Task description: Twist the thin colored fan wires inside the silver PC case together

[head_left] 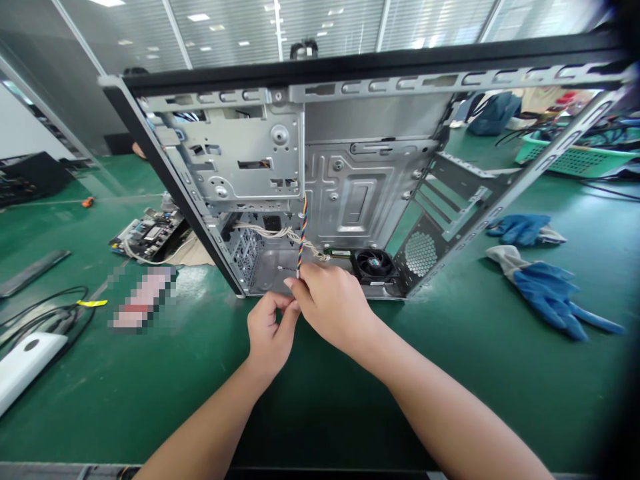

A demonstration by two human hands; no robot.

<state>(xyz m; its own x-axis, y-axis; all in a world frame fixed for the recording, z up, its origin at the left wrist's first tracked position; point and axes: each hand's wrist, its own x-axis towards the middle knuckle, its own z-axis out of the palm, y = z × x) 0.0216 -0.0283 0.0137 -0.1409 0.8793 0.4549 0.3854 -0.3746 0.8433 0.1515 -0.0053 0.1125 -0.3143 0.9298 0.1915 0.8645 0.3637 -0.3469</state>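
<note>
An open metal computer case [350, 167] stands on the green table, its inside facing me. A thin twisted multicoloured cable [303, 233] hangs down from the drive cage. My right hand [333, 303] pinches the cable's lower end at the case's front edge. My left hand [270, 333] is closed just below and to the left, fingertips touching the right hand's fingers; whether it grips the cable end is hidden. A bundle of white wires [280, 233] runs across the case floor. A black cooler fan [374, 263] lies in the case to the right of my hands.
A motherboard [147, 233] lies left of the case. Blue work gloves [550, 287] and another pair [523, 229] rest at the right. A green basket [575, 157] stands far right. A white device [25, 363] and black cables [55, 310] are at the left edge.
</note>
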